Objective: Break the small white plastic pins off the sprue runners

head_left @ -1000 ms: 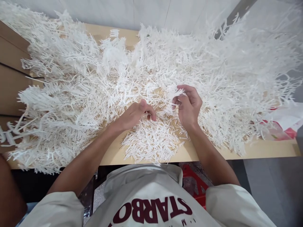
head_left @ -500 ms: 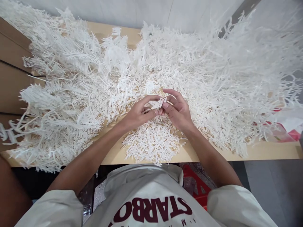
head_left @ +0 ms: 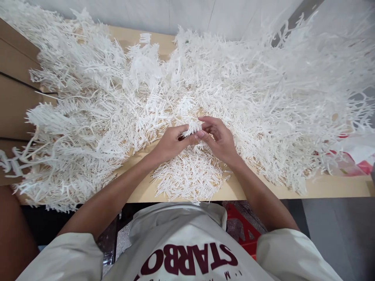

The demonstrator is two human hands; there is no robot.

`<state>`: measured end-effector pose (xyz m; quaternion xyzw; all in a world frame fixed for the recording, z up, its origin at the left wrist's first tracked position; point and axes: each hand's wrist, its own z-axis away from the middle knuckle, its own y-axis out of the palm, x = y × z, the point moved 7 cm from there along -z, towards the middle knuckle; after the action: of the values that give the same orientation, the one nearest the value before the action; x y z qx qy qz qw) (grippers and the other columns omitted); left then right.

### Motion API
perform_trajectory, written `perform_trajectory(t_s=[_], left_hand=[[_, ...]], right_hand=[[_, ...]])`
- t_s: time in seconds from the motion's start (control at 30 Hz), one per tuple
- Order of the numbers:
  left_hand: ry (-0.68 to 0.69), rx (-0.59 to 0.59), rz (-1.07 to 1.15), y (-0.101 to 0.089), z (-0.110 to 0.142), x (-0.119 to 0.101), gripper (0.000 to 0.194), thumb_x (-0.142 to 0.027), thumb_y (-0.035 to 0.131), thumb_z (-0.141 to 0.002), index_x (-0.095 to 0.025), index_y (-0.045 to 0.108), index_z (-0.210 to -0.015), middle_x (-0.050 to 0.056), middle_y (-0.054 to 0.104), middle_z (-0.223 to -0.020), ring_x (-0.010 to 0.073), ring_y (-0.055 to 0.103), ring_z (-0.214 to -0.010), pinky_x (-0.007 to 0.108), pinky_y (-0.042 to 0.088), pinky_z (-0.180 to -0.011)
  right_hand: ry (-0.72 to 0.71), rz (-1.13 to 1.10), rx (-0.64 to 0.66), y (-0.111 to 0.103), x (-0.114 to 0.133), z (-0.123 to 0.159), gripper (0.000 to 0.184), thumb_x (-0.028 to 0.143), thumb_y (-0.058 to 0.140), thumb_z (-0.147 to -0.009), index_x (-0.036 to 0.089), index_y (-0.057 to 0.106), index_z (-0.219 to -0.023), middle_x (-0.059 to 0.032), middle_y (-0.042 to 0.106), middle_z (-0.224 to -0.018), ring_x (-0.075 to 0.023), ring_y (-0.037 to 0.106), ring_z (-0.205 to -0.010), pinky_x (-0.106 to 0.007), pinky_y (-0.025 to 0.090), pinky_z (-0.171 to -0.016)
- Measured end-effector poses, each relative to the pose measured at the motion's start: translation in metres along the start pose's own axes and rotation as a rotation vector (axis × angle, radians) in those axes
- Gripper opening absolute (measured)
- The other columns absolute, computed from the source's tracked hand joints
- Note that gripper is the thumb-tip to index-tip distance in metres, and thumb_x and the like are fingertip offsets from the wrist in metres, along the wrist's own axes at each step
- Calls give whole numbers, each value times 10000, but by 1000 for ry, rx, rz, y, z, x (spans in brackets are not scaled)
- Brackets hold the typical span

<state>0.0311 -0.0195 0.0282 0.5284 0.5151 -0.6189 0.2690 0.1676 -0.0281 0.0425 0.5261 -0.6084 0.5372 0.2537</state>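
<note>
A small branched white plastic piece (head_left: 194,127) with thin comb-like prongs is held up between my two hands. My left hand (head_left: 171,143) grips it from the left, thumb in front and fingers curled behind. My right hand (head_left: 220,141) meets it from the right, with thumb and fingers closed at its edge. The thumb tips almost touch. Just below, a low heap of short loose white sticks (head_left: 187,177) lies at the table's front edge. Part of the held piece is hidden by my fingers.
Tangled white branched plastic pieces (head_left: 96,105) pile up on the left, with another large mass (head_left: 263,86) on the right. The tan table (head_left: 331,188) ends near my body. A cardboard box (head_left: 17,93) stands left, and a pink-and-white plastic bag (head_left: 348,162) lies right.
Both hands have drawn slightly closer together. The right index finger has come down, and the held white piece has turned so its prongs face more upright.
</note>
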Motion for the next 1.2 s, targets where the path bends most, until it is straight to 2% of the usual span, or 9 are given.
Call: perform_trajectory(t_s=[0.13,0.23,0.37,0.57,0.77,0.87,1.03,1.1,1.2], left_hand=[[40,35,-10,2,0,-2,422,-435,536,-862,-178,322,-604,-68,303,-531,42,263,-480,213,221,-453],[73,4,-25,1,0,-3,406,-385,510,-875,-187,277,-608,-69,242,-534,46,242,-481,212,205,-443],[72,-33,-12,4,1,-3,384,-367,492,-883,-192,281,-615,-70,249,-531,49,240,-481,216,200,-438],[-14,-46,107,10,4,3,385,-421,498,-887,-189,331,-629,-65,309,-538,52,306,-484,217,254,-449],[-55,-47,185,4,1,10,356,-466,550,-854,-184,413,-685,-59,375,-571,47,337,-495,215,294,-458],[-87,-22,246,4,1,13,287,-466,537,-862,-194,468,-798,-60,396,-580,52,361,-483,214,304,-444],[-43,23,240,8,3,7,248,-443,534,-867,-209,503,-941,-49,446,-643,56,395,-521,212,340,-484],[-10,8,177,7,4,4,241,-439,540,-864,-212,511,-938,-39,478,-690,60,410,-560,212,348,-512],[27,6,94,6,3,0,243,-449,533,-867,-208,520,-895,-35,483,-720,60,401,-577,218,340,-530]], right_hand=[[-36,41,29,0,6,0,262,281,533,-897,296,551,-1158,-3,596,-952,-107,580,-815,-277,508,-732],[10,-85,127,5,7,1,313,273,533,-897,306,482,-1204,4,546,-932,-94,543,-776,-250,495,-678],[10,-194,192,8,10,1,236,246,568,-875,281,483,-1092,21,507,-928,-65,497,-721,-222,461,-645],[-4,-229,131,5,6,2,175,251,623,-833,249,501,-959,25,526,-884,-69,523,-727,-226,460,-643],[114,-294,118,4,0,1,407,295,669,-798,291,466,-1150,46,517,-811,-65,541,-666,-221,497,-604],[131,-292,110,3,-1,0,461,317,684,-783,311,449,-1180,40,518,-830,-72,551,-686,-225,508,-613],[135,-174,87,1,-3,0,423,359,642,-811,292,470,-1192,33,500,-804,-80,537,-685,-221,503,-604],[115,-128,91,2,-3,1,407,352,627,-823,282,478,-1195,33,500,-799,-80,522,-679,-221,500,-611],[70,-76,83,4,0,1,408,335,625,-826,285,488,-1207,10,543,-914,-81,530,-719,-236,509,-657]])
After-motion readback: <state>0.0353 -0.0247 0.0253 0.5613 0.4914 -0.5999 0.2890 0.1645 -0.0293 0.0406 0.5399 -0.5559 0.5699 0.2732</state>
